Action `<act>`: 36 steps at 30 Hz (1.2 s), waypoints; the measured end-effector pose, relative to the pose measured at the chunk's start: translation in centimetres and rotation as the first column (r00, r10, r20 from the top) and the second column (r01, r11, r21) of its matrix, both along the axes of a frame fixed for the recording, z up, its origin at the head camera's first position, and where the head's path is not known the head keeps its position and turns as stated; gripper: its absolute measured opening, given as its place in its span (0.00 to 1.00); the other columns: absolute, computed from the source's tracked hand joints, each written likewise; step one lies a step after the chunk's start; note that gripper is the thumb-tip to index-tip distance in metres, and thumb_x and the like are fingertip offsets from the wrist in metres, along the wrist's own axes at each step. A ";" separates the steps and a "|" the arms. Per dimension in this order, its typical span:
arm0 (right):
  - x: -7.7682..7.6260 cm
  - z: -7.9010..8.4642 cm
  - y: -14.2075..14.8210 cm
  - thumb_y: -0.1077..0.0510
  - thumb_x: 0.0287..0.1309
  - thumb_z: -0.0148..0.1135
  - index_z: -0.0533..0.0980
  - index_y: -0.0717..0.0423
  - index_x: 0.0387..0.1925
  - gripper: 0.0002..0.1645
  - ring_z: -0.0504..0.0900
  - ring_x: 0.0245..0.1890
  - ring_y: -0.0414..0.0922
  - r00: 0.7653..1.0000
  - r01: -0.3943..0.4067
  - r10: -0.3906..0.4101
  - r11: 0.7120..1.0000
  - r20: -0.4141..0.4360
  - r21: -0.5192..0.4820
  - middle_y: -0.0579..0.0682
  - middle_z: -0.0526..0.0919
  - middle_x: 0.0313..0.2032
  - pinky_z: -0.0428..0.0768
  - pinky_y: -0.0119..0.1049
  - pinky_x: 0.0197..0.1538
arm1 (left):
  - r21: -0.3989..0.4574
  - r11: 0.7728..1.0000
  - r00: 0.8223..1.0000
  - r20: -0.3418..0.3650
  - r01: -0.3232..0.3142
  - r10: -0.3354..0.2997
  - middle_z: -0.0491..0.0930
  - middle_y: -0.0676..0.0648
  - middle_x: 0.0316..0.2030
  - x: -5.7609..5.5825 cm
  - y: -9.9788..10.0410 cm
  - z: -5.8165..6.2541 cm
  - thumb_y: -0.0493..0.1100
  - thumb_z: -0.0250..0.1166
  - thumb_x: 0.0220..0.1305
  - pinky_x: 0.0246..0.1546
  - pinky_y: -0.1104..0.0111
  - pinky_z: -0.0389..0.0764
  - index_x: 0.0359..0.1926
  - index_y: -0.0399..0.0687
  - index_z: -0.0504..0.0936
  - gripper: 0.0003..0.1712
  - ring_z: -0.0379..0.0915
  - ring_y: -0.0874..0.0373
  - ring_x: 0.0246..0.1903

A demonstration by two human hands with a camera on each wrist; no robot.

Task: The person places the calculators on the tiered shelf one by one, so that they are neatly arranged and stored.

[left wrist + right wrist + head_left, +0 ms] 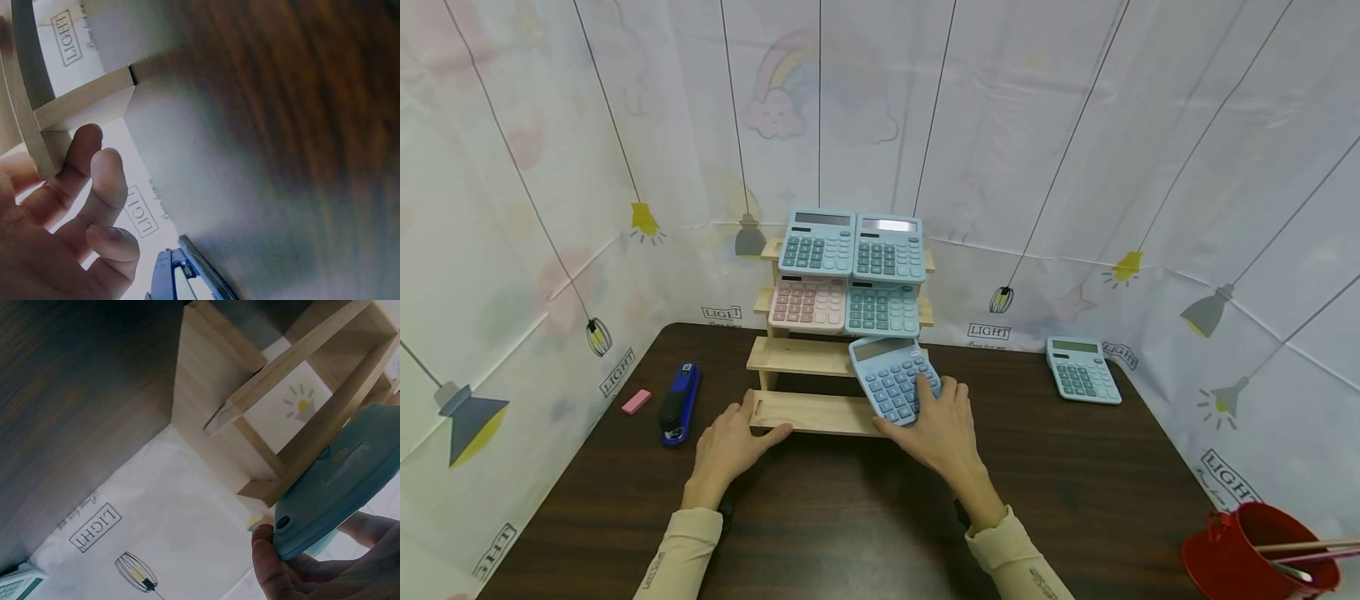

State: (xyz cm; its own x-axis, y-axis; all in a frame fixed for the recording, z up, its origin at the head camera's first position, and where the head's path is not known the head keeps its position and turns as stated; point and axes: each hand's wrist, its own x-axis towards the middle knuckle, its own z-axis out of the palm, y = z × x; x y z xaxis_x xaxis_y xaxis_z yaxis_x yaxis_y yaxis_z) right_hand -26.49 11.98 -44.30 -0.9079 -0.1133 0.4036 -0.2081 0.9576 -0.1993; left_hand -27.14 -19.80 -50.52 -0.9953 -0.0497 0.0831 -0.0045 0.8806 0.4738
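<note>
A stepped wooden rack [801, 357] stands on the dark table. My left hand [728, 448] grips the left end of its lowest shelf [820, 412], the thumb along the front edge; in the left wrist view the other fingers [107, 181] curl loosely beside the plank. My right hand [942, 429] holds a blue calculator [880, 350], tilted, over the right part of the lower shelves. In the right wrist view the underside of this calculator [344, 481] faces the shelf edges. Two light blue calculators [816, 242] fill the top shelf; a pink one [807, 304] and a teal one [882, 310] sit below them.
A blue stapler [680, 404] and a pink eraser [636, 402] lie left of the rack. Another light blue calculator [1082, 369] lies at the far right. A red bucket [1217, 550] with sticks stands at the near right corner. Printed cloth [1037, 125] encloses the table.
</note>
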 end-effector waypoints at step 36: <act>-1.8 0.2 -3.5 0.34 0.58 0.66 0.76 0.62 0.63 0.43 0.75 0.48 0.58 0.984 -0.176 0.176 0.984 -0.036 0.007 0.69 0.78 0.54 0.81 0.51 0.49 | 0.006 1.000 0.999 0.037 -0.005 0.005 0.75 0.32 0.59 0.0 0.1 0.2 0.85 0.56 0.52 0.37 0.53 0.78 0.78 0.41 0.54 0.69 0.75 0.47 0.37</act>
